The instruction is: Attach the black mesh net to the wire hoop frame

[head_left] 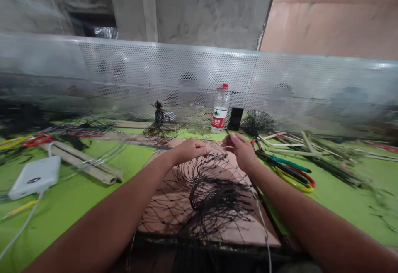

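A black knotted net [214, 198] lies on a pale wooden board [258, 233] in front of me, its strands bunched thickly in the middle and spreading to the left. My left hand [189, 150] is at the far edge of the net, with thumb and fingers closed where its strands meet the fingertips. Just to the right, my right hand [241, 148] has its fingers bent together in a pinch; whatever is between them is too small to make out. A gap separates the two hands.
Pliers and cutters with coloured handles [292, 169] lie right, beside cut stems [311, 144]. A water bottle [220, 109] and a dark phone-like slab [235, 118] stand behind. Left are bamboo lengths [90, 167], red-handled scissors [39, 140] and a corded white power bank [35, 177].
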`<state>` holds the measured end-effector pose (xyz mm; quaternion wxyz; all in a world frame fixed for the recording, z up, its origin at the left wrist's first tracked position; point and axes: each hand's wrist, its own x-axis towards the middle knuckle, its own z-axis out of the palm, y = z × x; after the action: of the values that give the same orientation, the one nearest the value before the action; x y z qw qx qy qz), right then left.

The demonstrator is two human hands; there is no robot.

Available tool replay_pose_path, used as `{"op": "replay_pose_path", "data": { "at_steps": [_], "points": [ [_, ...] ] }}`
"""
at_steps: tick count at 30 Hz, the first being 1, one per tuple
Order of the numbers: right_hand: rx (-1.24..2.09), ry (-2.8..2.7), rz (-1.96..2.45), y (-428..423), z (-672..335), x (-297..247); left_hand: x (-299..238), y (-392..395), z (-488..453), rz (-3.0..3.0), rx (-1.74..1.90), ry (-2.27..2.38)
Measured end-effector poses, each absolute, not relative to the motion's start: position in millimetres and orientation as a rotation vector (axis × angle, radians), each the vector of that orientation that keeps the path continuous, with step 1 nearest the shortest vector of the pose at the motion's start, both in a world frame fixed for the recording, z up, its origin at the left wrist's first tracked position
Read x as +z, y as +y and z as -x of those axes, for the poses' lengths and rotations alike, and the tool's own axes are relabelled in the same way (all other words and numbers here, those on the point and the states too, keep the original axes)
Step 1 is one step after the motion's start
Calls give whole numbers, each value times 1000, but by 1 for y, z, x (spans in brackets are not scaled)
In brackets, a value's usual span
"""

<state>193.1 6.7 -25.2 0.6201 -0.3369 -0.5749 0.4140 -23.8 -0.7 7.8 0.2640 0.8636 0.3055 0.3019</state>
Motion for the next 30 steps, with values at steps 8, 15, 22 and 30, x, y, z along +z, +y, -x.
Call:
{"op": "replay_pose_path", "data": {
  "at_steps": [8,15,22,30],
  "points": [
    [100,-1976,698,-10,-199,4,7,-1,21,-2389,725,782],
    [875,-1679,808,1,-191,-15,9,-5,20,-2170,851,784],
    [802,-1279,735,8,-177,-31,4,3,21,-1942,950,835],
    [1287,-1626,552,-13,-172,-30,5,3,22,-2200,968,856]
  ]
}}
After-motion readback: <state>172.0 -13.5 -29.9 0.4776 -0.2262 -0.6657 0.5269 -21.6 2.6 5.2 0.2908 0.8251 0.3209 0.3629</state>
